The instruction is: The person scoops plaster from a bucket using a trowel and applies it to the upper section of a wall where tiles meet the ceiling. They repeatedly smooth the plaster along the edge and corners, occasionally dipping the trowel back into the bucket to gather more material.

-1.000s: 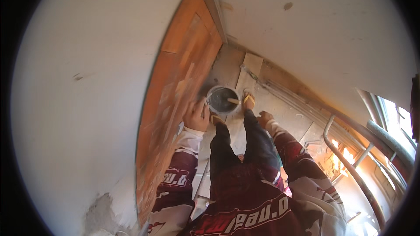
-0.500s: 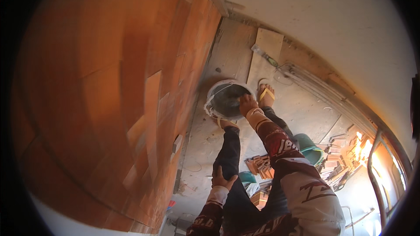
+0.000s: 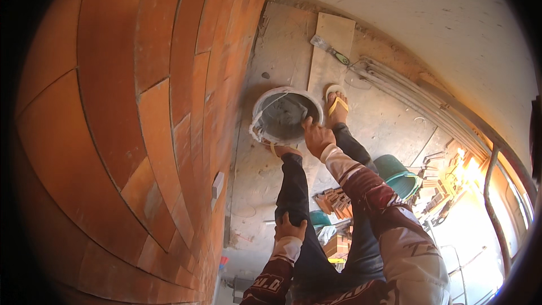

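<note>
A bucket [image 3: 255, 107] with a pale, crusted rim and a wire handle stands on the floor in front of me, with wet grey mix [image 3: 282, 114] inside. My right hand [image 3: 318, 136] is at the bucket's right near rim, its fingers curled closed and one finger or thumb pointing over the edge. Whatever it grips, if anything, is hidden. My left hand [image 3: 289, 227] rests on my left knee, fingers spread over the dark trousers. My feet, in sandals with yellow straps, are beside the bucket.
Orange tiles [image 3: 107, 130] cover the wall at left, with a small pale block [image 3: 217, 185] against it. A green-handled scraper [image 3: 340, 56] lies across a board [image 3: 333, 28]. Long pipes [image 3: 406, 96] run along the right wall. A green bucket [image 3: 398, 178] stands near stacked tile pieces [image 3: 336, 202].
The view has shifted, so the bucket appears farther left and higher. My right hand has drawn back slightly towards the rim. My left hand stays on the knee.
</note>
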The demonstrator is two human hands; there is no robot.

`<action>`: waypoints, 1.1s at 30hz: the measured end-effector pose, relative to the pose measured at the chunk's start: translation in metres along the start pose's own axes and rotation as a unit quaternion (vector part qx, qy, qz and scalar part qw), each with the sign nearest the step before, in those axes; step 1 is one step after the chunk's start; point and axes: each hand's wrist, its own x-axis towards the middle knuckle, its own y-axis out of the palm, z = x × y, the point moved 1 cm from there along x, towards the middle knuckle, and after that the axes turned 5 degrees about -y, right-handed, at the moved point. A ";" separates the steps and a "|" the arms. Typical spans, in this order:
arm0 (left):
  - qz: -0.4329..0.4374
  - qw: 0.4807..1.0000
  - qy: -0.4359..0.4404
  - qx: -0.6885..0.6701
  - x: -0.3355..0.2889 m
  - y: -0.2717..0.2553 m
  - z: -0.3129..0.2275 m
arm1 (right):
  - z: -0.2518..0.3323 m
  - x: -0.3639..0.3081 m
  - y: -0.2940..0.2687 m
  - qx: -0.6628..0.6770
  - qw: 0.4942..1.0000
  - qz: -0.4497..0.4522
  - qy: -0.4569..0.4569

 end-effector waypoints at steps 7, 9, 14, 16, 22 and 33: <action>-0.016 0.998 0.064 -0.001 0.012 -0.003 0.005 | -0.015 0.050 0.037 -0.023 0.998 -0.047 0.038; -0.101 0.983 0.154 -0.026 0.043 0.016 0.026 | 0.004 0.046 0.037 -0.049 0.998 -0.013 0.041; -0.040 0.955 0.139 -0.260 0.160 -0.031 -0.046 | -0.024 0.024 0.004 -0.075 0.997 0.009 -0.026; -0.021 0.928 0.125 -0.351 0.269 0.007 -0.045 | -0.018 0.015 -0.023 -0.102 0.991 0.007 -0.088; 0.141 0.726 -0.083 -0.668 0.317 -0.023 -0.127 | -0.015 0.021 0.007 -0.099 0.993 -0.020 -0.058; -0.065 0.771 0.104 -0.625 0.199 -0.091 -0.166 | -0.050 -0.076 -0.047 0.042 0.996 -0.011 -0.080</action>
